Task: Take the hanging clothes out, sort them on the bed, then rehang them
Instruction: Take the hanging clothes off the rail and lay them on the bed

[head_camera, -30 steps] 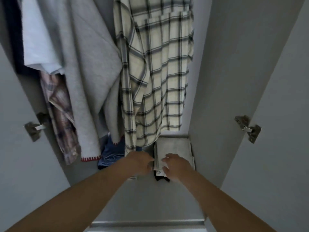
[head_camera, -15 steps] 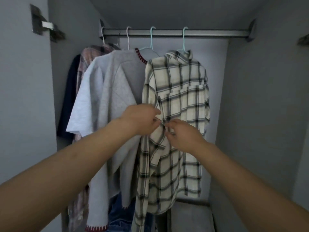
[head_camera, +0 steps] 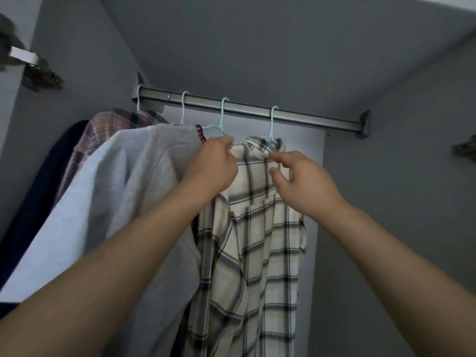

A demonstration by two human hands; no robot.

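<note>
I am gripping the left shoulder of the cream plaid shirt (head_camera: pixel 257 228) with my left hand (head_camera: pixel 211 171), while my right hand (head_camera: pixel 301 184) is pinching its collar. The shirt is hanging on a teal hanger (head_camera: pixel 272 124) from the closet rail (head_camera: pixel 309 118), touching the grey sweater (head_camera: pixel 149 176).

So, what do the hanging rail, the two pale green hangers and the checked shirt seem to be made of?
Rail: probably metal, with a dull silver brushed sheen and a grey end bracket.
Pale green hangers: thin rod, mint colour, perhaps coated wire or plastic; I cannot tell which.
Checked shirt: soft woven cloth, cream with dark checks, matte and draping in folds, possibly cotton or flannel.
</note>
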